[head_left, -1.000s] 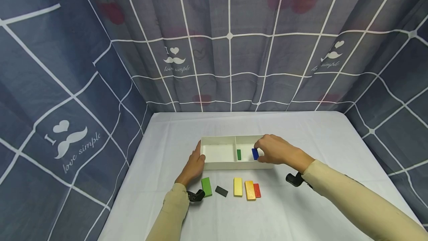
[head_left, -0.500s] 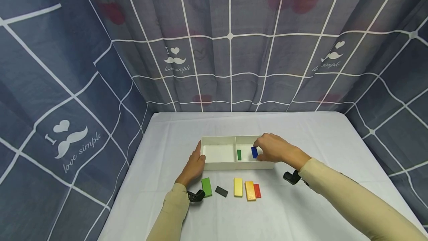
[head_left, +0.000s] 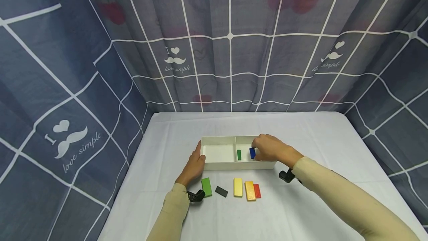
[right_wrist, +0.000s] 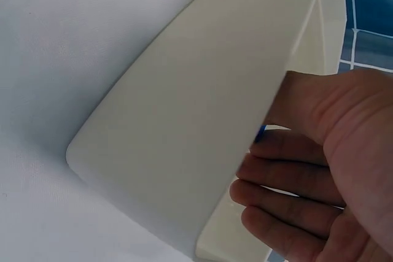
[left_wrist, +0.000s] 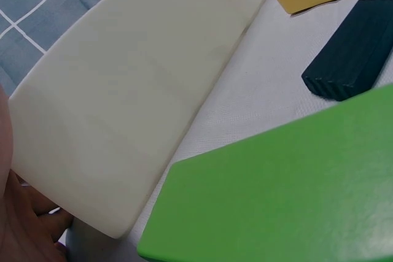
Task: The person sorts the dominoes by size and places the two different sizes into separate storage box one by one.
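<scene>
A cream-white box [head_left: 234, 166] with one divider stands on the table, its long side facing me. My left hand [head_left: 194, 165] holds the box's left end, thumb at the near corner and fingers along the end wall. Inside the right compartment, my right hand [head_left: 272, 149] pinches a blue block [head_left: 252, 153] between thumb and fingers. To its left, a small dark green block [head_left: 239, 154] sits beside the divider. In the right wrist view only a sliver of the blue block [right_wrist: 261, 132] shows; the box wall and hand hide the rest.
On the white cloth [head_left: 301, 211] in front of the box lie a bright green block [head_left: 206, 187], a dark ridged block [head_left: 221, 191], a yellow block [head_left: 237, 187], an orange-yellow block [head_left: 250, 190] and a red block [head_left: 257, 190]. Checked curtains [head_left: 207, 18] surround the table.
My right hand has shifted slightly left inside the right compartment, carrying the blue block closer to the small dark green one. The left hand and the box stay in place.
</scene>
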Tool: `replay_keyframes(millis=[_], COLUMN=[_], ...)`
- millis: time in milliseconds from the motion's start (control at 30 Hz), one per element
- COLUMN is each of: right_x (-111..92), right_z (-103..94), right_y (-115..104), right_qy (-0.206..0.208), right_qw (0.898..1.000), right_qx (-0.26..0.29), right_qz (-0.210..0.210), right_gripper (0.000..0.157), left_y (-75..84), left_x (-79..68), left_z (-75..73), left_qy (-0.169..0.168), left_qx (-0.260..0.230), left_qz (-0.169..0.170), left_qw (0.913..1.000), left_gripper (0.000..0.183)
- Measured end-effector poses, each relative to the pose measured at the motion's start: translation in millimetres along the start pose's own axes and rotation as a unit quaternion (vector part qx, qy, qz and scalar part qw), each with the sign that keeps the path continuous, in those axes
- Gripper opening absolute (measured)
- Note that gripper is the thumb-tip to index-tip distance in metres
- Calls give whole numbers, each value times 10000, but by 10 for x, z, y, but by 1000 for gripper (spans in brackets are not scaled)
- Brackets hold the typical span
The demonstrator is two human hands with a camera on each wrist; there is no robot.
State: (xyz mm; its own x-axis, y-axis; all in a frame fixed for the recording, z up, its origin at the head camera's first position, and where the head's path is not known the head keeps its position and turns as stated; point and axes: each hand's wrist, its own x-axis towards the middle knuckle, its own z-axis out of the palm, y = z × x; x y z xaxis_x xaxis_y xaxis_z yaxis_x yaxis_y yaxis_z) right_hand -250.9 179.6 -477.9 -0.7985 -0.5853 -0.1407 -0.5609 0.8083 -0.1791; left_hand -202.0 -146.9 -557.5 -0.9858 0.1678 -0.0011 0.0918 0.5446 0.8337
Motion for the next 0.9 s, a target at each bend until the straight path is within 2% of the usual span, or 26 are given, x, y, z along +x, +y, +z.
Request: replay_keyframes(millis=[667,900], right_x=[202,274], right_z=[157,239], right_y=[-121,-83], right_qy=[-27,64], right_qw=[9997,9997], right_qx=[-173,-248], right_qz=[151,13], right_gripper=[35,30], left_y=[5,-4], left_x=[-1,14], left_z=[-5,-6], left_qy=[-17,-4], left_qx=[-30,-5], left_qz=[-88,68], left_qw=[10000,10000], left_gripper=[71,71])
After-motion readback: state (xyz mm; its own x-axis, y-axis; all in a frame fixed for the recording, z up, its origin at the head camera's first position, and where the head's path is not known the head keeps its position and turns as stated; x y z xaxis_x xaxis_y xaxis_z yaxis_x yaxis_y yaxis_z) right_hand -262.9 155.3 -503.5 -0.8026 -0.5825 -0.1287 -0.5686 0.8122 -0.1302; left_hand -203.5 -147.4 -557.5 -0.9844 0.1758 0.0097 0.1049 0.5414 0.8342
